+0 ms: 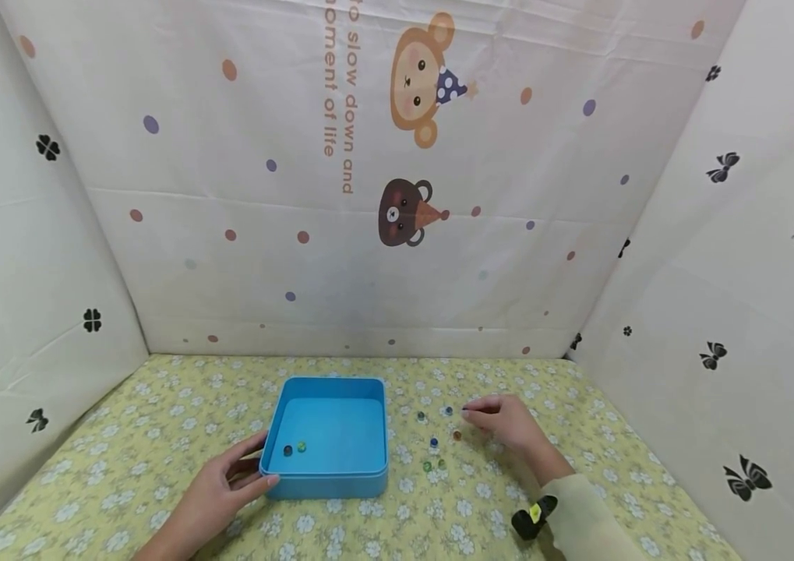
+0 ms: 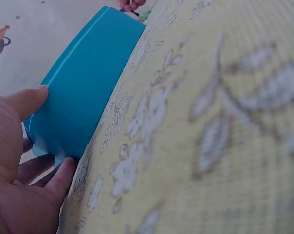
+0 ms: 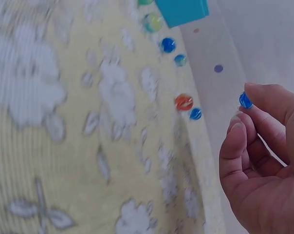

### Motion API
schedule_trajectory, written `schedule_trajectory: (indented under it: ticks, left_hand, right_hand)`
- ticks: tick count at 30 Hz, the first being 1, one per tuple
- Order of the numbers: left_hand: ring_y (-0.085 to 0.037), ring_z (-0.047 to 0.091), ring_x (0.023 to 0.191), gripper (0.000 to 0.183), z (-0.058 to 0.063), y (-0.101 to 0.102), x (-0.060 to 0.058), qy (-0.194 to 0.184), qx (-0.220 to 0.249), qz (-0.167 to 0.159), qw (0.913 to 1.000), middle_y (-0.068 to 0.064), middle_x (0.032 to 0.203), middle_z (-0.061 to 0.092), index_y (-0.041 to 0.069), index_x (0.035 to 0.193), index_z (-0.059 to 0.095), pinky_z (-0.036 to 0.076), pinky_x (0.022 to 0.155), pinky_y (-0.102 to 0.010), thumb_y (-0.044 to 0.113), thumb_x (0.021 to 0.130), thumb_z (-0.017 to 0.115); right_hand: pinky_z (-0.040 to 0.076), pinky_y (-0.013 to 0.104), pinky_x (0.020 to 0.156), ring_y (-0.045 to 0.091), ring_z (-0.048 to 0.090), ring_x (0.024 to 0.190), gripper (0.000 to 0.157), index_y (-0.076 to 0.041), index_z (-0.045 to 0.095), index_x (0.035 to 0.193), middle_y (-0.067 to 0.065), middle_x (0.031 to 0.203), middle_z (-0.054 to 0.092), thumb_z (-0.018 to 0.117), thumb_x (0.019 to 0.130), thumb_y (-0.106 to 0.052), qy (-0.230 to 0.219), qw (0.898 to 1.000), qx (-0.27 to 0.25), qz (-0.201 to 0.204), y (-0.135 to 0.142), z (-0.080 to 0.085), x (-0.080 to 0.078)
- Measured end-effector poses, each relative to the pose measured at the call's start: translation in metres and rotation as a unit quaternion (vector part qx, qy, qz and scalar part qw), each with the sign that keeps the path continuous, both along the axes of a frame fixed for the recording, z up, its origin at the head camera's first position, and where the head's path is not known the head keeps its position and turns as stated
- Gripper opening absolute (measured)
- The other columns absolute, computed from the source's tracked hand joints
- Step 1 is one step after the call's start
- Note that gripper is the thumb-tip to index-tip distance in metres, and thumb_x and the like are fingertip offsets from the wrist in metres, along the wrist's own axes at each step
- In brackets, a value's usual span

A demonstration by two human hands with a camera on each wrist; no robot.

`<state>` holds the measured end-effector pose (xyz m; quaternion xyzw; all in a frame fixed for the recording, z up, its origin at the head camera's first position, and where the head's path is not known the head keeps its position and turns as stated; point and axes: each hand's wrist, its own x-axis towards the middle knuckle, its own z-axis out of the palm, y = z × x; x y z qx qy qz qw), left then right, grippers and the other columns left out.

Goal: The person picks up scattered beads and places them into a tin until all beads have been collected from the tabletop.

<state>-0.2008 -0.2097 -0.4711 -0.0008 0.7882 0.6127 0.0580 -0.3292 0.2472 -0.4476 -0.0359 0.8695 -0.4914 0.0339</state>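
A square blue box point(image 1: 326, 485) without a lid stands on the flowered cloth. My left hand point(image 1: 217, 487) holds its near left corner, the thumb on the front wall and the fingers along the left side; the left wrist view shows the thumb point(image 2: 32, 101) against the wall. Inside lie a dark marble point(image 1: 287, 450) and a yellow-green marble point(image 1: 301, 446). To the right of the box, my right hand point(image 1: 509, 425) pinches a blue marble point(image 3: 245, 100) between thumb and forefinger, just above the cloth. Near it are an orange marble point(image 1: 456, 435) and a blue-swirled marble point(image 1: 449, 411).
More loose marbles lie between the box and my right hand: a dark blue marble point(image 1: 434, 442), a greyish marble point(image 1: 421, 416) and two green marbles point(image 1: 428, 466). Printed cloth walls point(image 1: 340, 296) enclose the table on the far side, left and right. A black strap point(image 1: 533, 518) circles the right wrist.
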Motion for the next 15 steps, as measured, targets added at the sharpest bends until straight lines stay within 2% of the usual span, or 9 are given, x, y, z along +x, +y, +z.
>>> schedule_trajectory:
  ticks: [6, 10, 15]
  left_hand:
    - [-0.047, 0.043, 0.145, 0.081, 0.0, -0.002, 0.002, 0.008, 0.004, -0.013, 0.9999, -0.02, 0.166, 0.032, 0.018, 0.159, 0.036, 0.062, 0.11, -0.031, 0.033, 0.091, 0.078]
    - [-0.047, 0.043, 0.145, 0.08, 0.001, -0.002, 0.002, 0.01, 0.006, -0.013, 0.9998, -0.02, 0.165, 0.033, 0.018, 0.159, 0.036, 0.061, 0.11, -0.031, 0.032, 0.092, 0.078]
    - [-0.047, 0.043, 0.145, 0.08, 0.002, -0.001, 0.003, 0.012, 0.003, -0.011, 0.9999, -0.02, 0.165, 0.033, 0.017, 0.159, 0.036, 0.062, 0.109, -0.03, 0.031, 0.092, 0.078]
  right_hand:
    - [0.071, 0.04, 0.081, 0.022, 0.071, 0.1, 0.038, -0.005, 0.076, 0.119, 0.008, 0.119, 0.073, 0.078, 0.094, -0.033, 0.015, 0.999, -0.024, 0.035, -0.004, 0.011, 0.009]
    - [0.071, 0.04, 0.082, 0.027, 0.071, 0.103, 0.041, -0.003, 0.075, 0.122, 0.011, 0.123, 0.072, 0.077, 0.094, -0.033, 0.019, 0.998, -0.034, 0.056, -0.008, 0.012, 0.012]
    - [0.069, 0.041, 0.08, 0.028, 0.07, 0.099, 0.038, -0.005, 0.076, 0.12, 0.009, 0.118, 0.074, 0.078, 0.094, -0.033, 0.021, 0.997, -0.033, 0.059, -0.018, 0.015, 0.018]
